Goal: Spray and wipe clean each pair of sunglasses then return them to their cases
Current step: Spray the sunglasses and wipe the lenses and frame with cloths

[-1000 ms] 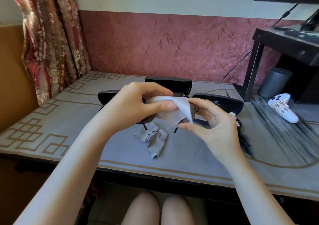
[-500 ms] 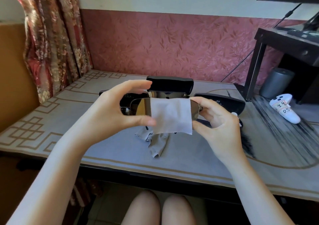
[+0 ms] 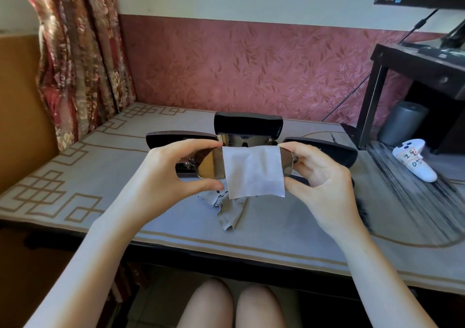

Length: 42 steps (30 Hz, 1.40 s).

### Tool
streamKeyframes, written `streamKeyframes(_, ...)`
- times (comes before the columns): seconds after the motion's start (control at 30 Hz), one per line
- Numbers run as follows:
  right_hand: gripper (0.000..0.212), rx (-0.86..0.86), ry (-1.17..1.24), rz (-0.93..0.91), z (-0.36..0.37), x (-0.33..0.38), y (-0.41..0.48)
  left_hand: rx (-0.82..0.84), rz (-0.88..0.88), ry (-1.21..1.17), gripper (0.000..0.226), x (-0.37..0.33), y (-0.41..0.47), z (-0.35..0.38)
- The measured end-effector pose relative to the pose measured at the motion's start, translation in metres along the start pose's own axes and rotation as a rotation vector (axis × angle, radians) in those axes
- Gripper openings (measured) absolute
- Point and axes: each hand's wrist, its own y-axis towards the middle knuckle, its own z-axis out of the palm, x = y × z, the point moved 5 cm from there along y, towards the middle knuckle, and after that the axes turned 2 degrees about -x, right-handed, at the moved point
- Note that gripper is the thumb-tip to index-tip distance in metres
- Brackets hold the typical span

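- Head view, hands: the left hand [image 3: 176, 174] is curved into a wide C. Its forefinger lies along the top edge of the sunglasses [image 3: 208, 162] and its thumb presses up from below, so it pinches the left end of the frame.
- The right hand [image 3: 319, 174] grips the other end the same way, forefinger above and thumb beneath. Its remaining fingers are curled in behind the frame.
- The sunglasses are held level in the air between both hands, above the surface [image 3: 100, 176], with the lenses facing the camera. The left lens is bare and brownish.
- A white cloth [image 3: 254, 174] hangs flat over the right lens and the bridge. Its right edge is caught under the right hand's forefinger and thumb, and its lower edge drops below the frame.
- Head view, surface: a crumpled grey cloth [image 3: 229, 209] lies on the patterned covering just under the held pair.
- Behind the hands an open black case [image 3: 247, 123] stands with a second dark pair [image 3: 245, 139] in it.
- A black case on the left [image 3: 181, 137] and a black case on the right [image 3: 327, 146] flank it, both partly hidden by the hands.
- Far right, a white controller [image 3: 415, 159] with handwritten labels lies on the surface, near a grey cylinder [image 3: 400, 122] under a dark desk [image 3: 415, 61].
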Motion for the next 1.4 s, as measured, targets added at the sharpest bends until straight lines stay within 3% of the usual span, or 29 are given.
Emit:
streamKeyframes(0.23, 0.070, 0.293, -0.128, 0.060, -0.012, 0.009, 0.006, -0.090, 0.040, 0.012, 0.049, 0.004, -0.002, -0.003)
streamKeyframes(0.33, 0.045, 0.211, -0.172, 0.024, -0.008, 0.035, 0.020, -0.092, 0.069, 0.050, 0.052, 0.002, -0.002, -0.004)
streamKeyframes(0.5, 0.017, 0.288, -0.485, 0.101, 0.029, 0.040, 0.044, -0.092, 0.119, 0.107, 0.055, -0.007, 0.000, -0.003)
streamKeyframes(0.6, 0.009, 0.339, -0.424, 0.193, 0.023, 0.036, 0.051, -0.101, 0.149, 0.098, 0.052, -0.010, -0.001, -0.006)
streamKeyframes(0.97, 0.015, 0.382, -0.216, 0.340, -0.008, 0.024, 0.034, -0.126, 0.169, 0.051, 0.053, -0.011, -0.003, -0.001)
streamKeyframes(1.2, 0.024, 0.450, -0.479, 0.276, 0.015, 0.032, 0.036, -0.081, 0.177, 0.077, 0.053, -0.014, -0.002, 0.004)
streamKeyframes(1.4, 0.040, 0.482, -0.455, 0.260, 0.024, 0.031, 0.041, -0.074, 0.180, 0.091, 0.051, -0.016, -0.001, 0.002)
